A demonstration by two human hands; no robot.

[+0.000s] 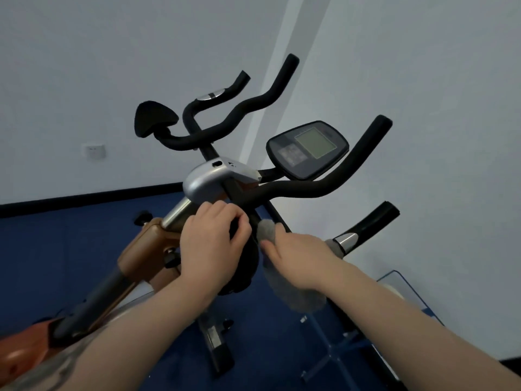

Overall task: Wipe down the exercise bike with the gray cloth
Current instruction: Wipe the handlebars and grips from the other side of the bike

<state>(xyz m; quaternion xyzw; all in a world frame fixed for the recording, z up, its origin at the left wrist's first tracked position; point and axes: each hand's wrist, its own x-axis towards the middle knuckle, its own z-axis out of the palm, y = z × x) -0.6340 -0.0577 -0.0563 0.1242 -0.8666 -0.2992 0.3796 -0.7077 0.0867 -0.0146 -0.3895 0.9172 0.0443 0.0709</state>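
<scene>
Left hand [210, 244]: fingers curled round the black pad below the handlebar stem.
Right hand [296, 256]: grips the gray cloth [266, 231], pressing it on the exercise bike [307, 190] bar.
Room: blue floor [56, 249] open leftward.

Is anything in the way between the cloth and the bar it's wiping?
Nothing visible. The right hand holds the cloth against the black bar, and the left hand grips a black part beside it, clear of the cloth.
</scene>
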